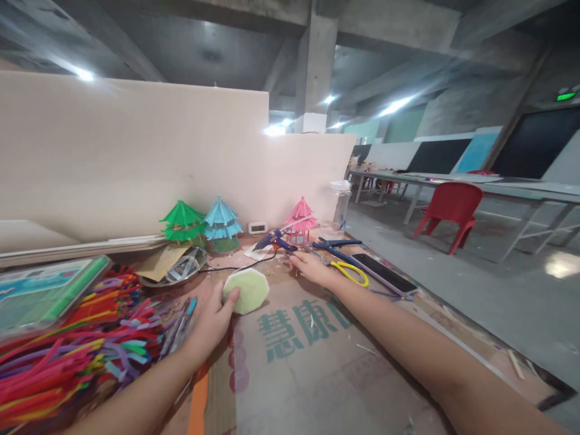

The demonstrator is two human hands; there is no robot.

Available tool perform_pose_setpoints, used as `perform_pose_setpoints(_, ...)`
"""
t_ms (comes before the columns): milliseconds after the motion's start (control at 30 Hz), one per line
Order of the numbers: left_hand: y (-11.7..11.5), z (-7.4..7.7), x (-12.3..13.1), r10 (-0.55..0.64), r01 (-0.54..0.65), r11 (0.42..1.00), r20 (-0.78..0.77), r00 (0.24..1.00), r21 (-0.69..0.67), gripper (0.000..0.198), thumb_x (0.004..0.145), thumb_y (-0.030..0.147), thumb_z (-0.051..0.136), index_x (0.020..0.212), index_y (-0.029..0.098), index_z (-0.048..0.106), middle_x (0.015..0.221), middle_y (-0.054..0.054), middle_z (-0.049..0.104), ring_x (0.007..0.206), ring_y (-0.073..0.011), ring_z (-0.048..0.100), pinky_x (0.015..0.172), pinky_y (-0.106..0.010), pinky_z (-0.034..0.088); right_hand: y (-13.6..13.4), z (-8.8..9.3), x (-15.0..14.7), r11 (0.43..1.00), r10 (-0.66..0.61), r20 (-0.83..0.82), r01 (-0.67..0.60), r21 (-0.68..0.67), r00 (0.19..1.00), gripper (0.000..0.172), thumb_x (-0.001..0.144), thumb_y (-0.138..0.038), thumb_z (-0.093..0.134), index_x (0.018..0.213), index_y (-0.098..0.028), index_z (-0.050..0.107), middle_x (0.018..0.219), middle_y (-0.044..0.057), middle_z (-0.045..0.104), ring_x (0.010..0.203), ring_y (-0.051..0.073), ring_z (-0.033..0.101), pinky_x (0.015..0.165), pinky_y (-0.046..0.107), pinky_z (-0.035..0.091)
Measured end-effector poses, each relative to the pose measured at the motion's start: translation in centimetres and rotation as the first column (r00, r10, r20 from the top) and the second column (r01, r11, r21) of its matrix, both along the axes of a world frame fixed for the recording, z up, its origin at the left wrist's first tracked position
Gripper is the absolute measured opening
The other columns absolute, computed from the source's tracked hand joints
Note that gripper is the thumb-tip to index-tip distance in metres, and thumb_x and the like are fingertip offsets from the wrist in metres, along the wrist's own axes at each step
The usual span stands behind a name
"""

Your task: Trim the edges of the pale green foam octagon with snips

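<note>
While the left hand [214,316] pinches a green shape [251,291], the right hand [310,267], whose grip I can't tell, is by the glue gun [274,239].

head camera | sits on the person's head | faces forward and down past the hands [310,267] to the surface [498,356], close below | partition [136,139] ahead, ceiling [212,48] above

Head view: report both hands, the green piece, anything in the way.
Left hand holding pale green octagon. Right hand near glue gun, grip unclear. Yellow handle close beside right hand.
</note>
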State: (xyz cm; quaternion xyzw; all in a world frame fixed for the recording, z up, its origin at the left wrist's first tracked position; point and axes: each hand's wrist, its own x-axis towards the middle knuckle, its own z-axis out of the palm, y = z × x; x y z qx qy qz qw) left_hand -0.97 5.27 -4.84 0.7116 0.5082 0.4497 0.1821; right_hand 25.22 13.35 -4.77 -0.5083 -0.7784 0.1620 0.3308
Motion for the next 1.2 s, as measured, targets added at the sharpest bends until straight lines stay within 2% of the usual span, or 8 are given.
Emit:
perform_pose_setpoints(167,0.1,-0.1,0.1,0.024,-0.024,0.999,-0.014,1.0,-0.045,0.035,0.08,0.049,0.041,0.094,0.02,0.053,0.093,-0.005,0.063,0.093,-0.0239,0.057,0.083,-0.036,0.043,1.2,0.4,1.6,1.0,-0.018,0.034,0.018,-0.01,0.999,0.036,0.092,-0.025,0.029,0.074,-0.016,0.058,0.077,0.005,0.063,0.079,0.018,0.058,0.075,0.029,0.042)
perform_pose_setpoints(367,0.2,-0.2,0.1,0.013,-0.013,0.998,0.001,1.0,-0.065,0.034,0.081,0.049,0.04,0.091,0.019,0.053,0.087,-0.004,0.064,0.087,-0.0233,0.058,0.079,-0.035,0.045,0.3,0.1,1.2,0.992,0.118,0.099,-0.112,-0.062,0.988,0.02,0.085,-0.022,0.046,0.076,-0.017,0.063,0.094,0.009,0.065,0.097,0.021,0.056,0.091,0.033,0.037)
perform_pose_setpoints(500,0.2,-0.2,0.1,-0.004,0.004,0.997,0.004,1.0,-0.077,0.034,0.081,0.049,0.04,0.093,0.019,0.052,0.091,-0.005,0.063,0.09,-0.0235,0.057,0.082,-0.036,0.044,-2.3,0.4,2.0,0.977,0.192,0.079,-0.183,-0.113,0.978,0.022,0.087,-0.031,0.046,0.082,-0.017,0.062,0.093,0.008,0.066,0.093,0.022,0.057,0.088,0.035,0.038)
perform_pose_setpoints(700,0.1,-0.1,0.2,-0.006,0.006,0.996,0.001,1.0,-0.088,0.036,0.081,0.05,0.04,0.095,0.019,0.053,0.094,-0.006,0.063,0.094,-0.0247,0.057,0.084,-0.038,0.043,-4.5,1.1,4.0,0.901,0.317,-0.166,-0.351,-0.254,0.934,0.051,0.09,-0.058,0.022,0.076,-0.017,0.05,0.083,0.01,0.068,0.071,0.019,0.064,0.062,0.029,0.046)
perform_pose_setpoints(800,0.1,0.1,0.4,-0.005,0.006,0.998,0.02,1.0,-0.064,0.038,0.08,0.051,0.041,0.097,0.019,0.053,0.096,-0.008,0.064,0.096,-0.0255,0.057,0.085,-0.039,0.043,-4.5,0.9,4.6,0.921,0.253,-0.333,-0.332,-0.205,0.908,0.053,0.086,-0.065,0.027,0.071,-0.018,0.048,0.09,0.012,0.067,0.079,0.02,0.064,0.07,0.032,0.047)
perform_pose_setpoints(967,0.1,0.2,0.4,-0.003,0.002,0.999,-0.004,1.0,-0.054,0.036,0.08,0.05,0.04,0.093,0.019,0.053,0.093,-0.007,0.064,0.093,-0.0247,0.057,0.085,-0.038,0.043,-6.3,0.6,3.7,0.951,0.2,-0.174,-0.234,-0.201,0.964,0.045,0.08,-0.058,0.049,0.061,-0.018,0.056,0.101,0.01,0.065,0.106,0.026,0.054,0.093,0.04,0.038)
perform_pose_setpoints(1033,0.1,0.2,0.4,0.004,-0.005,0.999,-0.011,1.0,-0.049,0.034,0.08,0.049,0.04,0.092,0.019,0.053,0.092,-0.006,0.064,0.092,-0.0243,0.058,0.084,-0.038,0.043,-7.6,0.6,3.3,0.914,0.279,-0.18,-0.318,-0.251,0.943,0.045,0.081,-0.056,0.049,0.058,-0.018,0.055,0.112,0.011,0.061,0.116,0.026,0.047,0.098,0.039,0.034)
perform_pose_setpoints(1200,0.2,0.2,0.3,0.014,-0.014,1.0,-0.04,0.999,-0.007,0.037,0.079,0.05,0.042,0.094,0.019,0.055,0.094,-0.006,0.064,0.094,-0.0245,0.057,0.087,-0.039,0.042,-9.9,1.3,4.1,0.74,0.308,-0.504,-0.536,-0.406,0.807,0.052,0.082,-0.066,0.037,0.065,-0.018,0.048,0.082,0.013,0.068,0.075,0.021,0.063,0.064,0.032,0.046)
